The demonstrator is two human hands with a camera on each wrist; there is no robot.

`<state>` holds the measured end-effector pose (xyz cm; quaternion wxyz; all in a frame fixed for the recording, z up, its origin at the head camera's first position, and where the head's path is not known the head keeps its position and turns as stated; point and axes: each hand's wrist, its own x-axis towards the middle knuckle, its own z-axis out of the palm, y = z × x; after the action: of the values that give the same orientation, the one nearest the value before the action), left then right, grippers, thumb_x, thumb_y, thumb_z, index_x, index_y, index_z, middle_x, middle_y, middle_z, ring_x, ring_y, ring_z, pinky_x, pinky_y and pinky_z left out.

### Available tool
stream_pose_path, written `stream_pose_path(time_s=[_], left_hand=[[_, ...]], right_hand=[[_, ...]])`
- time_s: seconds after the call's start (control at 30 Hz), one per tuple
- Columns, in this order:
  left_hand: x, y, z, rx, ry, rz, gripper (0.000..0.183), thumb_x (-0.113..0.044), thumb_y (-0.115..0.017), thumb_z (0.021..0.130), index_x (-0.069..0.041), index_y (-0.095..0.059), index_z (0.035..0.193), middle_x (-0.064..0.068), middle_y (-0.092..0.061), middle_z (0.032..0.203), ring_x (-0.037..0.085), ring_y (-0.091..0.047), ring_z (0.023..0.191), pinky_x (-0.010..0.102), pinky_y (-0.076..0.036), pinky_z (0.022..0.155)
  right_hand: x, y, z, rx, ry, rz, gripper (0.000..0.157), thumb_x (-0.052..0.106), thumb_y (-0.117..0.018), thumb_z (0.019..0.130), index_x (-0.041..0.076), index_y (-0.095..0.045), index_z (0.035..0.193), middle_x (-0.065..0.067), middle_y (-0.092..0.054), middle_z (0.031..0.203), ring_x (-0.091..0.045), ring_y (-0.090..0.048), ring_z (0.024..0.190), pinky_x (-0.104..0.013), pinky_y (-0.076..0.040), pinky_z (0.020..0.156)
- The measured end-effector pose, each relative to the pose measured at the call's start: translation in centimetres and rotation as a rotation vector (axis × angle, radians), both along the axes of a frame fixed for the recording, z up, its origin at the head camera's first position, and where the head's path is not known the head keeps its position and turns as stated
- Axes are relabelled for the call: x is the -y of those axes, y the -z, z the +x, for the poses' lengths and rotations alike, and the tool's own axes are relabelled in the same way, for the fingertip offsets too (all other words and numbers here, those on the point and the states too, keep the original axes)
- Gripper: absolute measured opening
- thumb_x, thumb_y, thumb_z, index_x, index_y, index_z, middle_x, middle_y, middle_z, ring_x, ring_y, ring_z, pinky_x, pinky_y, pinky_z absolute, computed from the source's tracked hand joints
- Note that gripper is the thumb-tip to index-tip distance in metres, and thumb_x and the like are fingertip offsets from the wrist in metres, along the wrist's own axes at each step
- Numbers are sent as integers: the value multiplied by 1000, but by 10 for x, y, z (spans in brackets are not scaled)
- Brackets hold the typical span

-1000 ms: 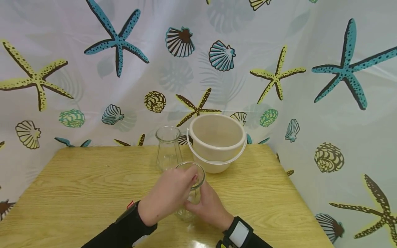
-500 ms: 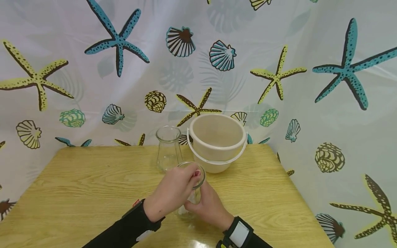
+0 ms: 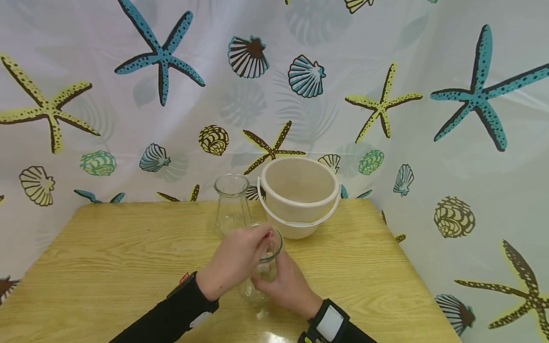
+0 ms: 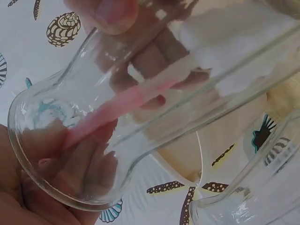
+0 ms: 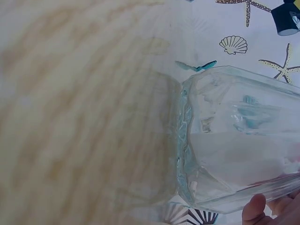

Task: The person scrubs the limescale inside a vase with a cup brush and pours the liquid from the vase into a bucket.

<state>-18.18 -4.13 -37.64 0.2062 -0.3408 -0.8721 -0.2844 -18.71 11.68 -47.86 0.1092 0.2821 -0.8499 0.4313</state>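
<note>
In the head view, I locate the clear, thick-rimmed faceted glass jar (image 3: 253, 291) at 6 o'clock from frame centre, mouth upward, over the yellow wood-grain table (image 3: 128, 247). From the right wrist view, I cannot tell whether its base fully contacts the tabletop.

The left hand (image 3: 238, 259) lies at 10 o'clock on the jar, its fingers inside the mouth. In the left wrist view, I confirm that these fingers grip a slim pink rod-shaped handle (image 4: 119, 103). The rod runs down inside the jar to a soft white mass (image 4: 229, 44), also inside; its exact form is blurred.

The right hand (image 3: 289, 286) lies at 4 o'clock, thumb and fingers curled around the jar wall.

Relative to this jar, I note a second clear glass jar (image 3: 231, 209) standing at 11 o'clock and a cream plastic bucket (image 3: 296, 214) at 1 o'clock.
</note>
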Motion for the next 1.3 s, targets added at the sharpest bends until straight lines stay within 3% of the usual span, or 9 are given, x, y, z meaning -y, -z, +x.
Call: stream_pose_path(time_s=[0.43, 0.77, 0.97, 1.3], left_hand=[[5, -11, 7, -85, -13, -107, 9, -15, -66, 89, -11, -58, 90, -7, -54, 66, 4, -45, 53, 22, -41, 46], [6, -19, 12, 13, 25, -75, 6, -12, -61, 93, -11, -56, 90, -8, -49, 66, 2, -44, 51, 20, -41, 45], [3, -16, 11, 53, 81, -10, 6, -11, -60, 94, -10, -56, 89, -8, -50, 70, 2, -48, 57, 19, -44, 48], [0, -11, 8, 123, 90, 54, 12, -10, -58, 95, -15, -53, 86, -6, -49, 69, 4, -46, 57, 21, -44, 48]], right_hand=[[0, 1, 1, 14, 34, 13, 85, 35, -76, 73, 37, -27, 143, 16, -45, 133, -4, -42, 118, -39, -42, 96], [-1, 0, 0, 11, 14, 19, 82, 34, -75, 76, 36, -27, 142, 16, -45, 132, -3, -42, 117, -38, -43, 95], [0, 0, -1, 2, -7, 15, 78, 35, -73, 78, 36, -27, 141, 17, -45, 130, -3, -44, 114, -37, -45, 93], [-2, -1, -1, 21, -17, 17, 78, 39, -72, 79, 36, -25, 141, 17, -44, 131, -3, -42, 116, -38, -44, 94]])
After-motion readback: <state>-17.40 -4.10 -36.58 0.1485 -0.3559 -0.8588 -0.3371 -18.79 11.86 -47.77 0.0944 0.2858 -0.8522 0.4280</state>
